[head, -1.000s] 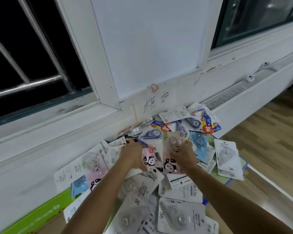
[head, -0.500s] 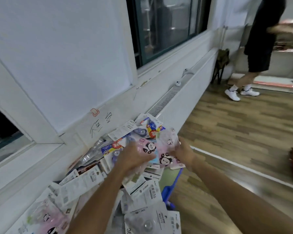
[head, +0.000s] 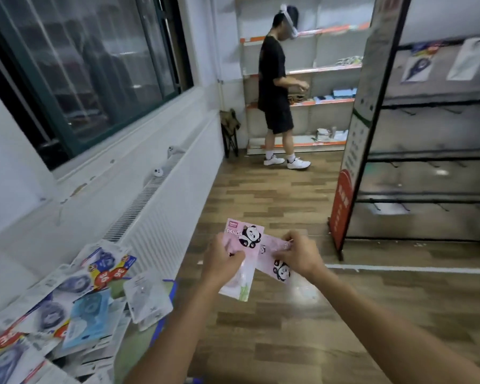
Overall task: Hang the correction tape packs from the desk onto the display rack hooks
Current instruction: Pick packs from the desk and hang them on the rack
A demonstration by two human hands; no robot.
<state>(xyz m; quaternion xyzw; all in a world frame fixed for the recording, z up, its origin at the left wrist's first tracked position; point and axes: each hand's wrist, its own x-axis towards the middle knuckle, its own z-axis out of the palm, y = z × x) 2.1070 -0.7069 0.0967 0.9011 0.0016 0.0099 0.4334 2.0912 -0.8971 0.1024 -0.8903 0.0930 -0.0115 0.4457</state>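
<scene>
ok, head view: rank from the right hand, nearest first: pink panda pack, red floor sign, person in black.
1. pink panda pack, gripped in the right hand.
2. red floor sign, ahead, slightly right.
3. person in black, far across the floor by the shelves.

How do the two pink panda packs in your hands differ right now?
The left hand grips the left pack, which stands nearly upright with its printed header and a large panda showing at the top. The right hand pinches the right pack, which lies tilted, sloping down to the right, and shows only a smaller panda low on the card. The left pack overlaps the right one's edge. Both are pink panda-printed cards.
</scene>
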